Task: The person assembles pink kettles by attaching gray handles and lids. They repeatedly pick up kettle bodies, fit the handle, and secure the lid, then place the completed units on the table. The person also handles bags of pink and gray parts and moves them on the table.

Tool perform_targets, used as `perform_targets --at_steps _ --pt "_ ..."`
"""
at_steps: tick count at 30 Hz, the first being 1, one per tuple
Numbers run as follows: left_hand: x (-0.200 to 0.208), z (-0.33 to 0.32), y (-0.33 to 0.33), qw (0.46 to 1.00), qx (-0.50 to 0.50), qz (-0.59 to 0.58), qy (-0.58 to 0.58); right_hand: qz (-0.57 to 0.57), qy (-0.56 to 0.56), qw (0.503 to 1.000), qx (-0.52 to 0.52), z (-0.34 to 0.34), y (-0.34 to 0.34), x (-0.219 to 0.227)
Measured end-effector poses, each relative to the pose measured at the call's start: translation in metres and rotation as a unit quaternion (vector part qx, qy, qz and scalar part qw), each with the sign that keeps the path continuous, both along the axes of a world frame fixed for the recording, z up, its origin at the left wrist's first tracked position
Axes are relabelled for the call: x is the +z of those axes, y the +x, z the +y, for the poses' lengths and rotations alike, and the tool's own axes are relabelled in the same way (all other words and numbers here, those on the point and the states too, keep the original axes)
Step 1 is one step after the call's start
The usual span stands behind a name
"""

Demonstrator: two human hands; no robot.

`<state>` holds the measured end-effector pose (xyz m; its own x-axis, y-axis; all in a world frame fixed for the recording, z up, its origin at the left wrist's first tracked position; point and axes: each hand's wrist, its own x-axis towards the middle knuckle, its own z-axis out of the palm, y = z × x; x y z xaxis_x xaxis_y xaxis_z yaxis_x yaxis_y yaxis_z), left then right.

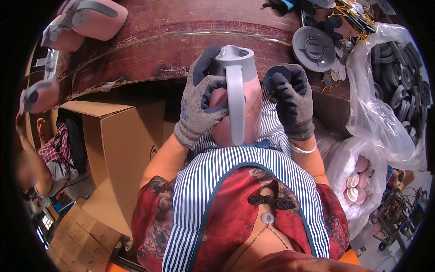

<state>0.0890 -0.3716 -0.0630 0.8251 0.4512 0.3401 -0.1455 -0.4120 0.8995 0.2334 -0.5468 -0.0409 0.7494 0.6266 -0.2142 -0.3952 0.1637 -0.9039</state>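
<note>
A pink jug (250,109) with a grey top and grey handle stands upright in front of my chest, at the edge of a dark red wooden bench (181,41). My left hand (199,97), in a grey glove, grips the jug's side beside the handle. My right hand (293,100), in a darker glove, holds a small dark round disc (276,75) just right of the jug's top. I wear a striped apron.
More pink jugs (90,20) lie at the bench's far left. A grey round lid (313,47) and a clear bag of dark ring parts (398,86) sit at right; a bag of pink discs (355,186) lower right. Open cardboard box (122,149) at left; another person (50,158) beyond it.
</note>
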Motion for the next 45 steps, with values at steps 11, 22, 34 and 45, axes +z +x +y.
perform_targets --at_steps 11,22,34,45 --pt "0.017 -0.013 0.001 0.995 -0.001 0.053 0.084 -0.067 0.083 0.991 -0.078 0.024 -0.042 -0.013" --pt "0.061 0.036 -0.021 0.810 -0.239 -0.019 -0.535 0.131 0.202 0.968 0.066 0.003 -0.012 0.001" --pt "0.043 0.045 -0.004 0.865 -0.110 0.061 -0.485 -0.351 0.044 0.926 0.132 0.047 0.032 0.057" --pt "0.142 0.094 0.067 0.872 -0.326 0.027 0.365 -0.273 0.132 0.941 0.149 0.051 0.026 0.049"
